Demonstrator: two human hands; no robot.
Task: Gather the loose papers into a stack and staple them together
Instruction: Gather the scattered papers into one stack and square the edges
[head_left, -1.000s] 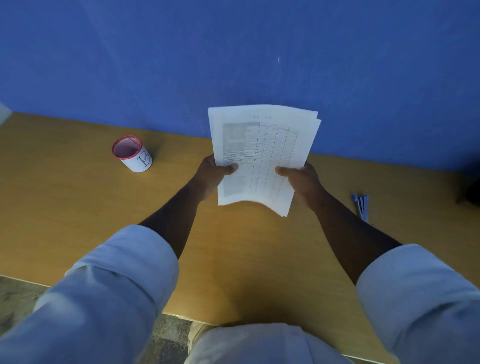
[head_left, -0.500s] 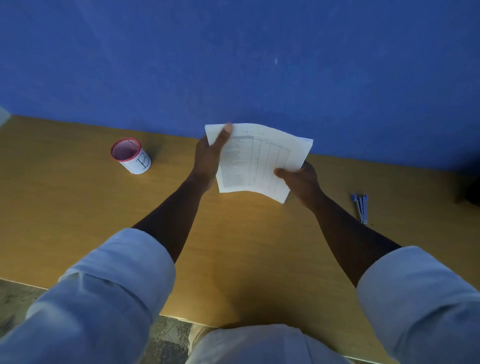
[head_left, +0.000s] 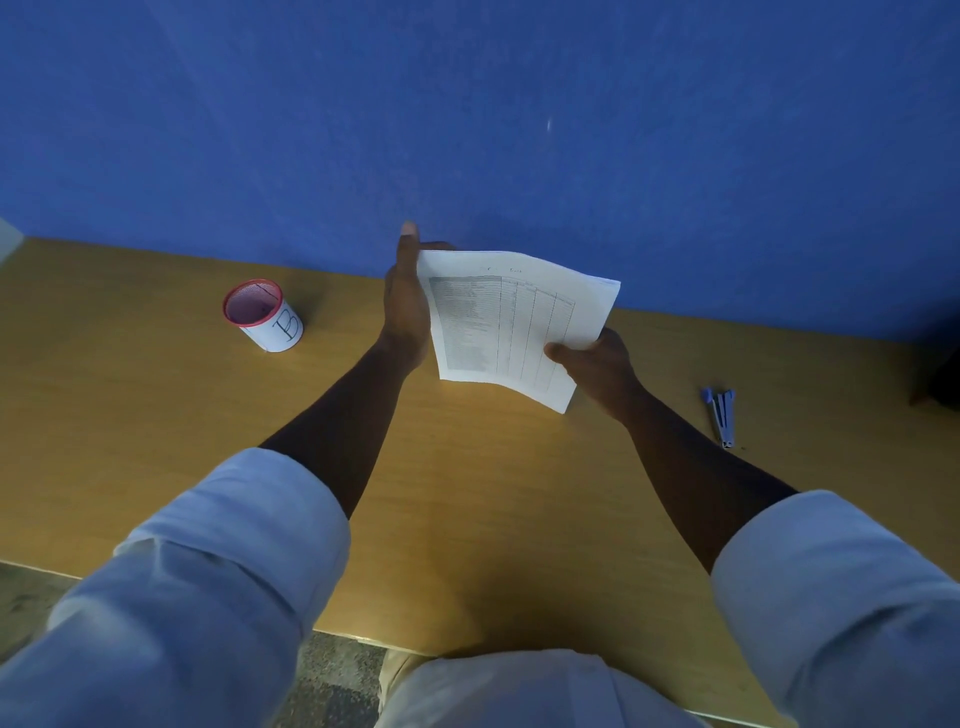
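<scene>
The papers (head_left: 519, 322), a white stack with a printed table on the top sheet, are held in the air above the desk (head_left: 156, 441) at the centre of the frame. The right hand (head_left: 597, 364) grips their lower right edge, thumb on top. The left hand (head_left: 408, 301) is open and flat, its palm pressed against the stack's left edge, fingers pointing up. At the right of the frame a blue stapler (head_left: 721, 415) lies on the desk, well apart from the papers. At the left stands a red-rimmed white cup (head_left: 265, 322).
</scene>
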